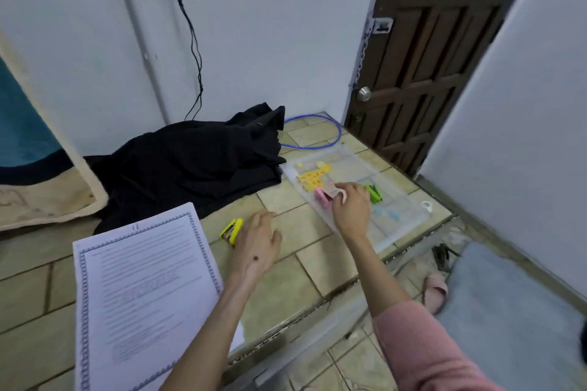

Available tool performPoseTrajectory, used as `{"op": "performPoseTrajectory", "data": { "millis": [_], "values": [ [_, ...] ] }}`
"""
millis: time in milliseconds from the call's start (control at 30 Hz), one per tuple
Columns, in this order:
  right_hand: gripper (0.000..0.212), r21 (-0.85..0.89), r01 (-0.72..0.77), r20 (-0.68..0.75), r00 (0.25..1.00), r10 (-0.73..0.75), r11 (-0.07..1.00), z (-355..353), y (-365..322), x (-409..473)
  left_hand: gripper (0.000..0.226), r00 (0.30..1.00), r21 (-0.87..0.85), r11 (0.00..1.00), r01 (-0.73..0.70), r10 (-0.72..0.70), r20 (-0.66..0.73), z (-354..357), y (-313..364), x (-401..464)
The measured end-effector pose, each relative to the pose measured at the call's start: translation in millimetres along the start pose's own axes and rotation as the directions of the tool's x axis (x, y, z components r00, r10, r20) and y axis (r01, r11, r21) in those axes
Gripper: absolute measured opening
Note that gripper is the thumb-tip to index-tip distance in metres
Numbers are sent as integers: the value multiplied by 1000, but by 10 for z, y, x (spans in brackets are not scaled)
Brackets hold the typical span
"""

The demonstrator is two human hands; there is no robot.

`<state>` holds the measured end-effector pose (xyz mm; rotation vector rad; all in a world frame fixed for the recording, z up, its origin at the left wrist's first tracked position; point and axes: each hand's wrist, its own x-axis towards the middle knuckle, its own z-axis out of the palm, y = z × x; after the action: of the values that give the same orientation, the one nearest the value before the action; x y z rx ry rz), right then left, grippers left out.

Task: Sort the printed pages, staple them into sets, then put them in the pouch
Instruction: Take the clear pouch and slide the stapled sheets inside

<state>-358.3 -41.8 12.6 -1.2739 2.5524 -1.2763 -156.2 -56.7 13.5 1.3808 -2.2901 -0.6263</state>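
The printed pages [146,298], likely thin and limp, are best lifted by an edge, while the left hand [257,244] is spread empty and a pink stapler [324,197] is gripped by the right hand [351,206].

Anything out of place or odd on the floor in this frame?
Mostly untidiness: a black garment lies crumpled against the wall, and a yellow stapler lies tipped on its side on the tiles beside the left hand. The printed pages look neatly stacked. Nothing looks spilled or damaged.
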Motion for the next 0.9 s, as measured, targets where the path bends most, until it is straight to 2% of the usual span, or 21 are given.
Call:
{"op": "performPoseTrajectory", "data": {
  "millis": [67,200,267,367,500,600,733,833,900],
  "values": [
    [30,-64,-76,7,997,77,995,-147,256,190,44,992,29,995,-99,96,87,266,326,134],
    [37,-190,-124,131,980,150,974,-264,555,533,48,956,58,976,-209,191,222,682,780,302],
    [40,-199,-157,198,960,196,967,-267,642,681,53,943,67,974,-216,191,273,811,860,357],
    [41,-245,-162,323,916,238,956,-220,722,837,78,939,132,968,-214,167,299,865,870,437],
    [40,-129,-142,373,910,181,981,-98,648,785,51,944,236,953,-189,110,311,739,736,544],
    [44,-110,-56,386,917,95,992,40,594,590,57,932,185,978,-93,20,363,552,553,573],
    [37,-149,108,344,938,-50,983,173,547,368,60,946,139,990,30,-73,317,323,337,490],
    [35,-175,161,351,932,-92,971,214,494,245,61,934,126,987,99,-136,331,206,198,430],
    [37,-135,178,368,922,-118,975,213,495,185,64,913,127,986,112,-152,378,157,123,433]
  ]
}}
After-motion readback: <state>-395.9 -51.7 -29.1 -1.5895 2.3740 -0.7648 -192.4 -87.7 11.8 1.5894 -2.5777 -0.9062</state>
